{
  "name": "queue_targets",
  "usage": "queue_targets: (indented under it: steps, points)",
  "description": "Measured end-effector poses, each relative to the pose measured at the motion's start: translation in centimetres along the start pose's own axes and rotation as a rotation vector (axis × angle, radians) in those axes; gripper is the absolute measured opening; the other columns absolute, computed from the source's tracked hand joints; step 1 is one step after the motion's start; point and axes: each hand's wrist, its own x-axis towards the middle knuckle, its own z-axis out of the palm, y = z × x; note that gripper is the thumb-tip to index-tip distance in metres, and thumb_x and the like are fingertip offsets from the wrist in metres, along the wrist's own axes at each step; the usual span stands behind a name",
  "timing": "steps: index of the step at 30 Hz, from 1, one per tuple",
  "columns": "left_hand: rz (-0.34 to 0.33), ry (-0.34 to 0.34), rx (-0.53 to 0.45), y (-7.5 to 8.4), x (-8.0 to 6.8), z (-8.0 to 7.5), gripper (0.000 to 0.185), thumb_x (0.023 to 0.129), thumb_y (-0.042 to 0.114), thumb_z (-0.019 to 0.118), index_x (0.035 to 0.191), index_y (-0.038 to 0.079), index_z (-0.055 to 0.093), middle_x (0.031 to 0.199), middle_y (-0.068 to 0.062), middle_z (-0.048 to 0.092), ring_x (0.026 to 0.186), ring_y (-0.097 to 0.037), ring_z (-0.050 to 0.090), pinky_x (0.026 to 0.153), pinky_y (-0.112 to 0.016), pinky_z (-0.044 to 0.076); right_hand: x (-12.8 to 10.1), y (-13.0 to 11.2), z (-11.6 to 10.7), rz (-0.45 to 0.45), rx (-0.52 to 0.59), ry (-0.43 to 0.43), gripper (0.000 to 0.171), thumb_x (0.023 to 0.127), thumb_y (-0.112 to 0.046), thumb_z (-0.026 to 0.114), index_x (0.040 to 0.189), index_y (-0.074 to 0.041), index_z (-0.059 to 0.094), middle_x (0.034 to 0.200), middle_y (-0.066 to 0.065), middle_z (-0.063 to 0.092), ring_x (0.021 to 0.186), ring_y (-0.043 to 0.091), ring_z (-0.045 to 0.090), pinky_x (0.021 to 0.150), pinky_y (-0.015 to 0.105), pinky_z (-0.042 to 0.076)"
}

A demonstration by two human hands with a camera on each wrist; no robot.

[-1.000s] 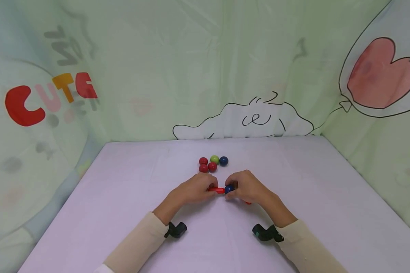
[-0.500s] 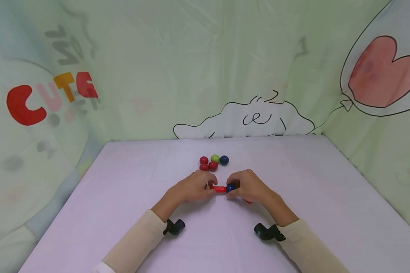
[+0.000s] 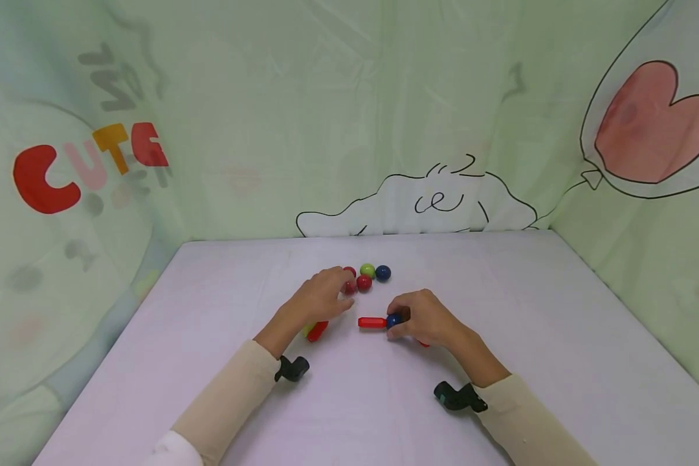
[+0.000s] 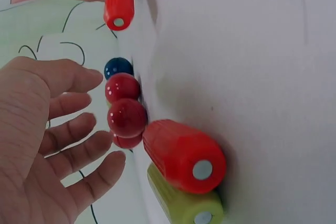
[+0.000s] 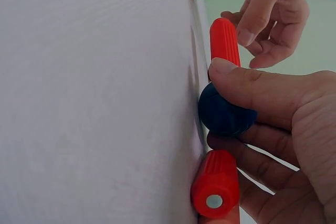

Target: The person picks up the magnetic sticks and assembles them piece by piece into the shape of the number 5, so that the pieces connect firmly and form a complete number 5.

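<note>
My right hand (image 3: 409,318) pinches a dark blue ball (image 3: 393,320) against the table, thumb on top (image 5: 239,80). A red stick (image 3: 371,321) juts from the ball to the left, and a second red stick (image 5: 215,184) lies under my fingers. My left hand (image 3: 336,290) hovers with relaxed, spread fingers (image 4: 79,124) over a cluster of red balls (image 4: 127,117), holding nothing. In that cluster are also a green ball (image 3: 367,270) and another blue ball (image 3: 382,272).
A loose red stick (image 3: 318,330) and a green stick (image 4: 184,211) lie side by side by my left wrist. The lilac table (image 3: 530,336) is enclosed by green printed cloth walls (image 3: 384,116) at the back and both sides.
My left hand has let go of the red stick on the blue ball and moved away to the ball cluster, uncovering the red and green sticks. My right hand has stayed put.
</note>
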Motion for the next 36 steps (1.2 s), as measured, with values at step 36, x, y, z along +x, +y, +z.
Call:
queue_targets:
  steps: [36]
  points:
    - [-0.067,-0.024,-0.144,-1.5,0.3,1.0,0.035,0.084,0.020,0.083,0.115,0.012,0.068,0.103,0.000,0.063,0.097,-0.017,0.057,0.080,-0.030,0.057,-0.1,0.0,0.1,0.022,0.019,0.007,0.034,0.079,-0.023,0.089,0.108,-0.012,0.074,0.092,-0.003,0.067,0.088,0.018,0.057,0.080,0.034,0.054]
